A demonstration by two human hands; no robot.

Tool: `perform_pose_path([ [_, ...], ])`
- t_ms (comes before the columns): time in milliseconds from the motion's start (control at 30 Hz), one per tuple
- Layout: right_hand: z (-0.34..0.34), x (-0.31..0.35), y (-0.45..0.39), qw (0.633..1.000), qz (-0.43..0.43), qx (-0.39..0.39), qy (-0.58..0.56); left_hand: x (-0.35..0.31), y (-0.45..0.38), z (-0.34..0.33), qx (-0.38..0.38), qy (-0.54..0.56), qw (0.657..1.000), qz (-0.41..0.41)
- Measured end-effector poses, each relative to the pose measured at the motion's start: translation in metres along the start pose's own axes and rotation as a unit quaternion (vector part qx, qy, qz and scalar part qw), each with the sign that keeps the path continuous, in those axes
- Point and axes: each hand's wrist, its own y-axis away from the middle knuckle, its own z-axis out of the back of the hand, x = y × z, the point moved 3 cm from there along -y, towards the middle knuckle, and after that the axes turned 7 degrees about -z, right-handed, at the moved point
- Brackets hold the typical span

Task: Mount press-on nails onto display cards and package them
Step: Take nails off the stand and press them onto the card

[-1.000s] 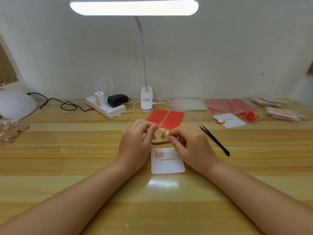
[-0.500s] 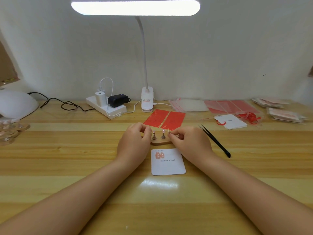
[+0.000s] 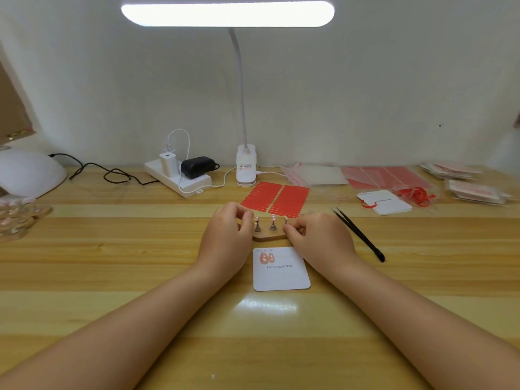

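On the wooden table [image 3: 112, 277], right in the middle, sits a small wooden stand [image 3: 268, 235] with little pegs sticking up from it. Pink nails [image 3: 272, 217] sit on top of the pegs. The left hand [image 3: 226, 237] is at the left end of the stand, with its fingers curled in and the tips close together by the first peg. It is too small to tell if they pinch anything. The right hand [image 3: 318, 239] is at the right end of the stand. Its fingers are curled too, and the thumb and first finger pinch at the peg there.

Just in front of the stand lies a white card [image 3: 281, 274]. Two pink nails [image 3: 266, 257] are stuck near its top left corner, side by side, and the card has small words printed under them.

Behind the stand lie two red sheets [image 3: 274, 198] cut into thin strips. Black tweezers [image 3: 357, 235] lie slanted just to the right of the right hand. Farther right there is another white card [image 3: 385, 202], red ribbon [image 3: 416, 194] and some clear bags [image 3: 318, 175].

A white lamp [image 3: 228, 14] shines from above, and its clip stands at the back. A white power strip [image 3: 180, 178] with plugs is to its left.
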Motion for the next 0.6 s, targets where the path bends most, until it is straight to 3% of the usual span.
perform_pose_path([
  [100, 0.000, 0.000, 0.001, 1.000, 0.005, -0.006, 0.003, -0.004, 0.002, 0.003, -0.001, -0.016, 1.000, -0.016],
  [233, 0.005, 0.002, 0.008, 0.995, 0.019, -0.053, -0.080, -0.015, 0.007, 0.008, -0.013, -0.027, 0.994, -0.109],
  [400, 0.008, 0.012, 0.021, 0.943, 0.115, 0.088, -0.300, -0.027, 0.013, 0.013, -0.041, -0.094, 0.958, -0.269],
  [600, 0.007, 0.010, 0.022, 0.931, 0.115, 0.116, -0.327, -0.029, 0.016, 0.012, -0.015, -0.069, 0.952, -0.298],
])
